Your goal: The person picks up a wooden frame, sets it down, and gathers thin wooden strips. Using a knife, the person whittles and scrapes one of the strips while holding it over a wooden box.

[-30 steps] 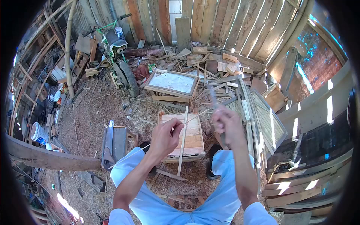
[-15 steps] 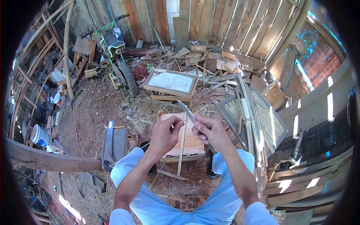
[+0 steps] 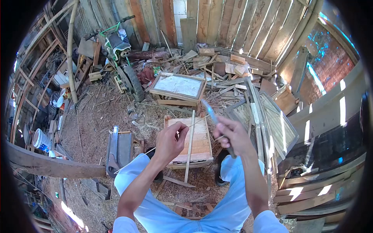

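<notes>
My left hand (image 3: 171,143) is closed in a pinch on a thin wooden strip (image 3: 136,159). The strip runs from over my left knee up through the fingers. My right hand (image 3: 235,135) is wrapped round the handle of a knife (image 3: 210,111), its blurred blade tilted up and to the left. A thin sliver shows by the right fingers; whether it belongs to the strip I cannot tell. Below both hands, between my legs, stands a low wooden box-like bench (image 3: 200,149). A narrow slat (image 3: 190,145) lies lengthwise across it.
A handsaw (image 3: 113,149) leans on a dark-topped frame (image 3: 124,147) at my left. Ahead are a framed white panel (image 3: 176,84), a scrap wood heap (image 3: 229,73) and a motorbike (image 3: 126,70). Framed screens (image 3: 276,124) lean at right. Shavings cover the ground.
My right hand has moved right and slightly down with the knife, away from my left hand. The left hand stays nearly in place, still pinching the strip.
</notes>
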Available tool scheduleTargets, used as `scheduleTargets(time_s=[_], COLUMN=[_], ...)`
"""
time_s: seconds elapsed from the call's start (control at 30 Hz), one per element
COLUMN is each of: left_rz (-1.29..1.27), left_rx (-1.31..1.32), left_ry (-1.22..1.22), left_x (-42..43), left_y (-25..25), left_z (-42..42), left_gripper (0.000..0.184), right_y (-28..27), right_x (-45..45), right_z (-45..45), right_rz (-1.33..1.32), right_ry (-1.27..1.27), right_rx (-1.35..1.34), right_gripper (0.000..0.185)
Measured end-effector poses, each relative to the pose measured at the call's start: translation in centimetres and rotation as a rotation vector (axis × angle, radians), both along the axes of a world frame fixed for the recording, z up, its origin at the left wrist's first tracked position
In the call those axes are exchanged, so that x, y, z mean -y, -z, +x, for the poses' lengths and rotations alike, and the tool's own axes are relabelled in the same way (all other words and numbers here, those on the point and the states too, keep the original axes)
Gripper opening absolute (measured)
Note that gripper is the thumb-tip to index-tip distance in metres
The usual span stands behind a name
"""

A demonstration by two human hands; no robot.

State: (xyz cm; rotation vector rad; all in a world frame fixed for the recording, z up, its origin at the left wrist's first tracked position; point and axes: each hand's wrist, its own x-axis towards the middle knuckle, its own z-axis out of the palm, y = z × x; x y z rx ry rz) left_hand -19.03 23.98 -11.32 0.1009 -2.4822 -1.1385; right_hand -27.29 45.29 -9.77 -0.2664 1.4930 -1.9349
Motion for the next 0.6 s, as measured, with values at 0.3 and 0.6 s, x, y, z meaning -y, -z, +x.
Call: scheduleTargets(time_s=[0.3, 0.6], left_rz=[-0.057, -0.064], left_rx=[-0.078, -0.017], left_ry=[0.035, 0.01], left_x=[-0.7, 0.5], left_y=[-0.4, -0.1], left_z=[-0.2, 0.2], left_gripper=[0.007, 0.007], right_y=[1.0, -0.3], right_x=[2.8, -1.3], right_z=[1.4, -1.8], right_rz=[-0.028, -0.049], right_ry=[-0.033, 0.252], right_rx=[0.034, 0.019], right_gripper=[0.04, 0.038])
